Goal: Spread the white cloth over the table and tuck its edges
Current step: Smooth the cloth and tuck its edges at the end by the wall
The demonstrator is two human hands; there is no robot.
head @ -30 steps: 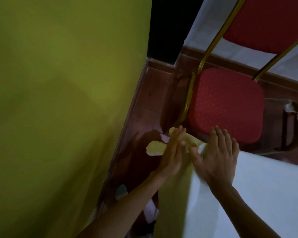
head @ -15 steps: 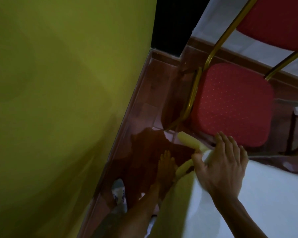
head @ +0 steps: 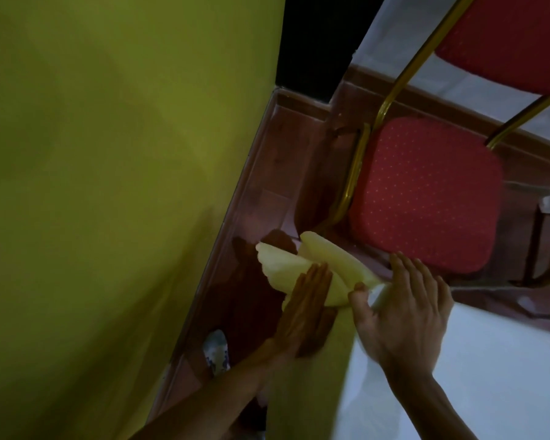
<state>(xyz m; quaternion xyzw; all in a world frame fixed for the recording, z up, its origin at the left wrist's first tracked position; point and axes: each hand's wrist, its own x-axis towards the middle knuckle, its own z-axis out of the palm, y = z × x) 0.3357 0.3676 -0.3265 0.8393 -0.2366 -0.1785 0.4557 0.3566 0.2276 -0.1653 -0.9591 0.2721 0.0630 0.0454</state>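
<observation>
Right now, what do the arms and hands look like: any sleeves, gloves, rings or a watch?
The left hand and right hand wear no gloves and show no rings. The left forearm and right forearm are uncovered to the picture's edge: no sleeve, watch or band in view. Dim light could hide small marks.

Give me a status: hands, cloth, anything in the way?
Left hand flat, pressing the corner fold. Right hand spread on white cloth at its corner. Flaps stick out, untucked. Red chair close beyond.

The white cloth (head: pixel 505 376) looked smooth and matt. The chair seat (head: pixel 426 192) was dotted red fabric on a shiny brass-coloured metal frame (head: pixel 356 166). The floor (head: pixel 267 201) was glossy.
</observation>
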